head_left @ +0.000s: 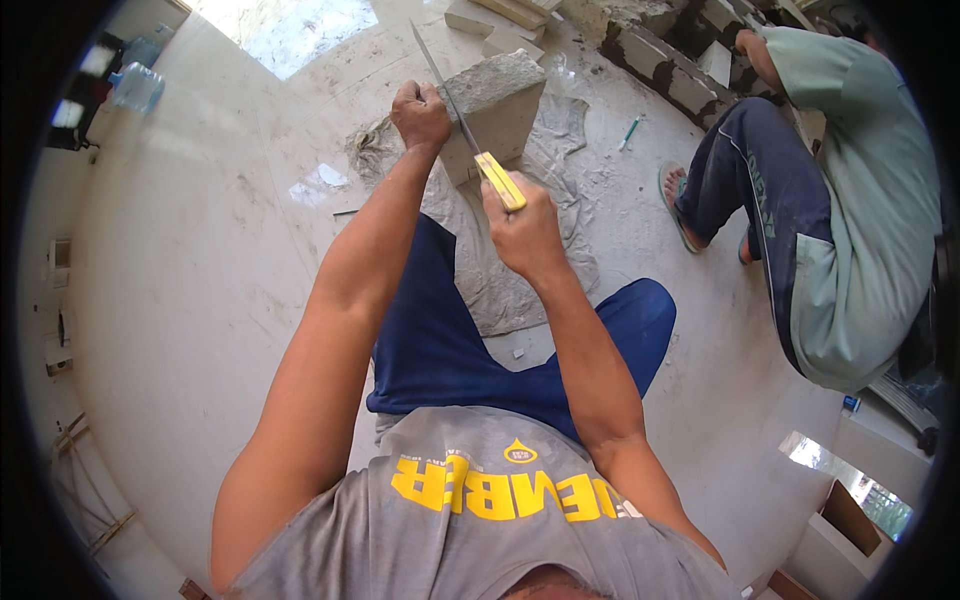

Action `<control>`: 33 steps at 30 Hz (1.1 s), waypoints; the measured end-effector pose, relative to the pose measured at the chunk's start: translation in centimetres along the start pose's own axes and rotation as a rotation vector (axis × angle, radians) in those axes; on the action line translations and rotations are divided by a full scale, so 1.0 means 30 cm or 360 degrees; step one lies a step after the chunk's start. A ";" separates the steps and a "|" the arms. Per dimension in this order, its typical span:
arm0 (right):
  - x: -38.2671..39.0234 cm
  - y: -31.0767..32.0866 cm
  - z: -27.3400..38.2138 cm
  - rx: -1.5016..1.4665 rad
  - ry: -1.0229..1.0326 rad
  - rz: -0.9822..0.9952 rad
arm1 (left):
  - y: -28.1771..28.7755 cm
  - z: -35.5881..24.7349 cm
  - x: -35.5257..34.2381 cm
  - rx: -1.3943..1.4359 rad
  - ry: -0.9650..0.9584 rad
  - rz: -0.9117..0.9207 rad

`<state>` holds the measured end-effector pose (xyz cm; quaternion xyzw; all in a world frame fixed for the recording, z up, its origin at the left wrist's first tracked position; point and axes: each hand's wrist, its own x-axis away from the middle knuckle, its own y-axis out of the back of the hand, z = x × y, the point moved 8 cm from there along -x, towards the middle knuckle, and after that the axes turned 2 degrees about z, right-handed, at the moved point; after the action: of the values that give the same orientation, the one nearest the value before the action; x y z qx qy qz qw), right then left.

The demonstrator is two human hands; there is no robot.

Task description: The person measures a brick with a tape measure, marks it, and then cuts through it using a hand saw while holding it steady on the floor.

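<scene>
A pale grey lightweight concrete block (508, 125) with a rough top face stands in front of my knees on a crumpled, dusty sheet (500, 290). My left hand (420, 118) is closed with curled fingers against the block's left end, close beside the saw blade. In my right hand (525, 230) is a handsaw (487, 165), gripped by its yellow handle. Its narrow blade lies across the left part of the block and points away and to the left. How deep the blade sits in the block cannot be made out.
At the right crouches a person in a light green shirt (860, 200), beside a low block wall (660, 70). A green pen-like object (630, 133) lies on the floor. More cut blocks (495, 25) lie beyond mine. Large clear bottles (138, 87) stand far left.
</scene>
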<state>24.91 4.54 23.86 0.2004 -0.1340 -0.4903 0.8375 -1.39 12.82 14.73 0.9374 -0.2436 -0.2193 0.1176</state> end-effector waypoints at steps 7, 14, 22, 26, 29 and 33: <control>0.450 0.103 -0.049 0.0007 0.0096 -0.0091 | 0.031 0.030 -0.017 0.0030 -0.0064 -0.0066; -0.020 -0.009 0.008 0.0058 0.0161 -0.0145 | 0.011 -0.008 -0.020 0.0041 -0.0072 -0.0106; 0.429 0.084 -0.023 -0.0027 0.0169 -0.0104 | 0.055 0.030 -0.003 0.0018 -0.0072 -0.0044; -0.070 0.013 0.049 0.0103 0.0140 -0.0128 | 0.009 -0.015 0.012 0.0121 -0.0089 -0.0052; 0.038 -0.031 0.005 -0.0002 0.0105 -0.0091 | 0.041 -0.006 -0.003 -0.0002 -0.0047 -0.0096; 0.582 0.077 -0.037 -0.0013 0.0080 -0.0150 | 0.072 0.021 -0.009 0.0050 0.0092 -0.0019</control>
<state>35.58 -9.50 24.46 0.2155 -0.1014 -0.5246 0.8174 -2.78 11.03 14.98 0.9465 -0.2379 -0.1889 0.1087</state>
